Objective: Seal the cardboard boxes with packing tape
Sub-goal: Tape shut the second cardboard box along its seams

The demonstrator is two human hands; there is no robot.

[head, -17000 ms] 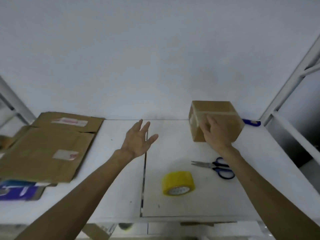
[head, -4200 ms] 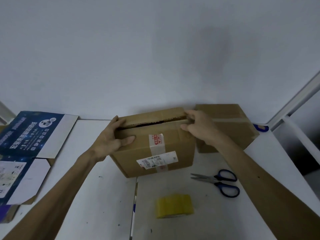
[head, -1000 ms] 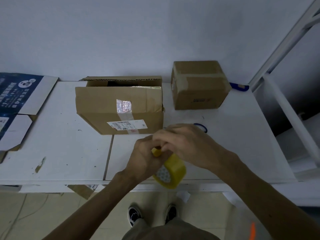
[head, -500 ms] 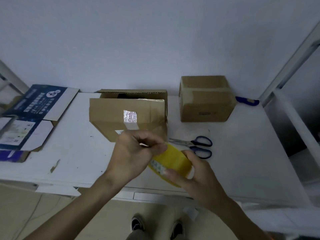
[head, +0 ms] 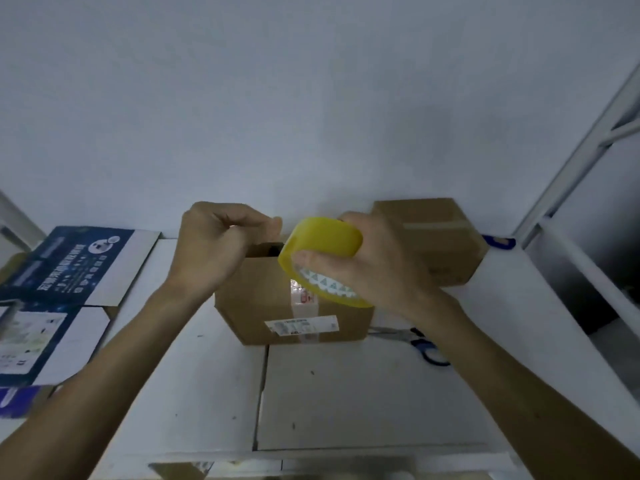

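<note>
- Holding a yellow roll of packing tape [head: 325, 241] above the open brown cardboard box [head: 258, 301], the right hand [head: 379, 271] has its fingers curled through and round the roll, gripping it firmly.
- Left hand [head: 214, 244]: above the left part of that box, fingers curled, thumb pressed to forefinger as in a pinch. Whether the clear tape end lies between them cannot be told.
- The roll sits just right of the left hand, the two almost touching, both over the box's top edge.
- The box stands on the white desk [head: 346, 393] directly beneath and in front of the hands, long axis running left to right across the person; a dark gap shows at its top, below the space between the hands.
- Judgement: the coming move turns on drawing the hands apart along that left-right axis, then lowering the strip onto the gap. The left hand is nearer the box's left end, so it would anchor there.
- Right of the box: a smaller, already taped cardboard box [head: 440, 237] behind, blue-handled scissors [head: 424, 345] in front, nearer the right hand for cutting.
</note>
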